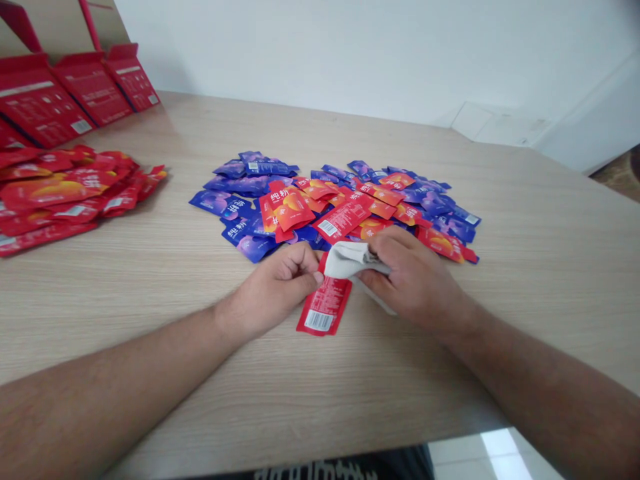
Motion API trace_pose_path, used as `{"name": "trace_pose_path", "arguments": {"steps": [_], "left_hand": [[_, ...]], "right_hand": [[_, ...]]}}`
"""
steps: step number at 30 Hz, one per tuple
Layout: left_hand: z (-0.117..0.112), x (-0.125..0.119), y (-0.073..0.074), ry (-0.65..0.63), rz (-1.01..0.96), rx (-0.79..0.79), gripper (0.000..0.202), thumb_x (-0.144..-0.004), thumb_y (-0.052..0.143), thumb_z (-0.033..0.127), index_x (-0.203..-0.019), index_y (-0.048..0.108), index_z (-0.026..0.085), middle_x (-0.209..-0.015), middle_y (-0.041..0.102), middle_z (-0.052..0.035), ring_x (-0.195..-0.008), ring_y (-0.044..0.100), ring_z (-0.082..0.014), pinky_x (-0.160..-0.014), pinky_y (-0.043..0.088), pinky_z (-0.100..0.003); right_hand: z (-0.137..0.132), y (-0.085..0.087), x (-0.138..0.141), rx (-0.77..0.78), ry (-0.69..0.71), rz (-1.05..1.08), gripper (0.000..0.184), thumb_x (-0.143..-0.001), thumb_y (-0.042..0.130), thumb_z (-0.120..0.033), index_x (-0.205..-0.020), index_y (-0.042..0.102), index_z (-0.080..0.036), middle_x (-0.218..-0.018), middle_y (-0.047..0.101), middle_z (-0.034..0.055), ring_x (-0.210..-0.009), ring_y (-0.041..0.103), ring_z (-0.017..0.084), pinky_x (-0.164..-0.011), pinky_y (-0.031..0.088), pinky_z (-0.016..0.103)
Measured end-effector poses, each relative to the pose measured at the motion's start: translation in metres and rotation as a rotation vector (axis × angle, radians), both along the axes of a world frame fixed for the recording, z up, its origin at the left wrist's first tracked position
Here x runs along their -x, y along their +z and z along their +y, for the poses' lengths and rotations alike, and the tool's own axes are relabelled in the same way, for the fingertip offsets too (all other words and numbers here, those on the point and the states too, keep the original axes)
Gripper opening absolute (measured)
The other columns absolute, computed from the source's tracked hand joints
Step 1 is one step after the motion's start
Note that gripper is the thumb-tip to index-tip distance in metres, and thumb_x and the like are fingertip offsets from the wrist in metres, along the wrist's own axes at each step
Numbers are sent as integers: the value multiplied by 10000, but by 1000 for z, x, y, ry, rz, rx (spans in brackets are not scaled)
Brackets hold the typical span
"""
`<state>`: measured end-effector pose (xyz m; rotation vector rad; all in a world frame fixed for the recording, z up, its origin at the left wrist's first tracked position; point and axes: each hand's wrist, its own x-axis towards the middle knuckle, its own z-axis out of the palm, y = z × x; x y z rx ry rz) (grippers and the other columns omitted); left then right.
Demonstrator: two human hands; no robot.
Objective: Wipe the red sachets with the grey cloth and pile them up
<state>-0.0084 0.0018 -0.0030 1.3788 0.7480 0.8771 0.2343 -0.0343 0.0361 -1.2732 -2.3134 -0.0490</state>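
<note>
My left hand (293, 275) pinches the upper left edge of a red sachet (326, 308), which shows its printed back and barcode. A folded whitish cloth (345, 259) is gripped in my right hand (413, 277); it covers the top of that sachet, and part of it hangs below my fingers. Just beyond both hands spreads a loose pile of sachets: red-and-orange ones (345, 217) lie mostly in the middle, on and among blue-purple ones (250, 185).
On the left is a heap of red sachets (65, 190). Behind it stand several open red cartons (75, 90) with flaps up. The wooden table (240, 400) meets a white wall at the back, and its front edge runs close to my body.
</note>
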Motion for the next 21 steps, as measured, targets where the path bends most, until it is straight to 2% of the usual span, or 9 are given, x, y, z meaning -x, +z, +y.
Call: {"name": "trace_pose_path", "arguments": {"steps": [5, 10, 12, 16, 21], "left_hand": [[0, 0, 1, 5, 9, -2, 221, -891, 752, 255, -797, 566, 184, -737, 619, 11, -607, 512, -100, -568, 386, -222], [0, 0, 0, -7, 0, -7, 231, -896, 753, 270, -813, 555, 187, -752, 625, 12, -621, 518, -101, -580, 395, -223], [0, 0, 0, -10, 3, -9, 235, -897, 754, 278, -815, 553, 188, -753, 627, 9, -624, 523, -104, -583, 400, -227], [1, 0, 0, -1, 31, -26, 207, -890, 743, 253, -804, 567, 187, -754, 632, 3, -620, 522, -106, -578, 397, -233], [2, 0, 0, 7, 31, -26, 231, -892, 748, 266, -795, 553, 189, -747, 618, 11, -617, 510, -101, -578, 392, -232]], "right_hand": [[-4, 1, 4, 72, 202, -48, 130, -980, 668, -236, -1104, 630, -226, -1089, 696, 78, -987, 656, 236, -837, 531, 364], [-1, 0, 1, -13, -11, 13, 121, -976, 697, -281, -1020, 603, -218, -1041, 682, 94, -956, 638, 260, -813, 530, 382], [-1, 0, 1, -2, 9, 11, 126, -977, 695, -284, -1023, 598, -219, -1045, 678, 92, -951, 637, 256, -808, 532, 377], [-3, 0, 3, 63, 153, -46, 128, -994, 664, -264, -1098, 607, -217, -1097, 677, 94, -994, 649, 251, -838, 537, 373], [2, -1, -1, 14, 4, 15, 127, -997, 670, -305, -1008, 583, -213, -1029, 658, 91, -946, 634, 258, -800, 522, 383]]}}
